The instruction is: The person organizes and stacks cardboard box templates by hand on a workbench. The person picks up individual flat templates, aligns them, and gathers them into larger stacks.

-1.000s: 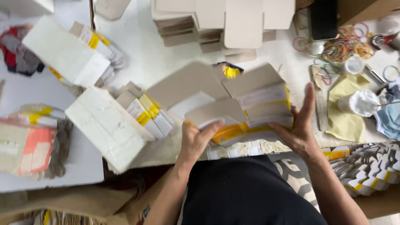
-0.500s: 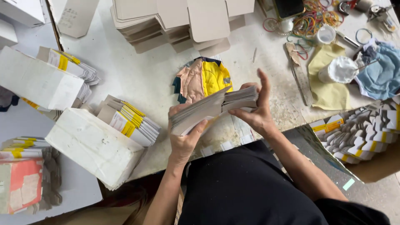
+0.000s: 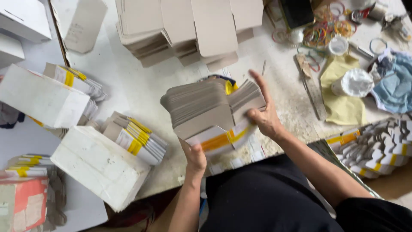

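a worn white table runs under your view, crowded with card stock. your left hand grips the near bottom edge of a thick stack of flat grey cartons, thumb on the front and fingers closed behind it. your right hand clamps the stack's right end, palm against the side, with the forefinger stretched straight up past the top edge. the stack is lifted above the table near its front edge, tilted, showing a white face with a yellow stripe along the bottom. a yellow and dark scrap peeks out just behind it.

to the left lie two white boxes, each with striped cartons spilling from the open end. more flat cartons are piled at the far side. to the right sit rubber bands, a yellow cloth, a tape roll and a blue cloth. fanned cartons lie at the right edge.
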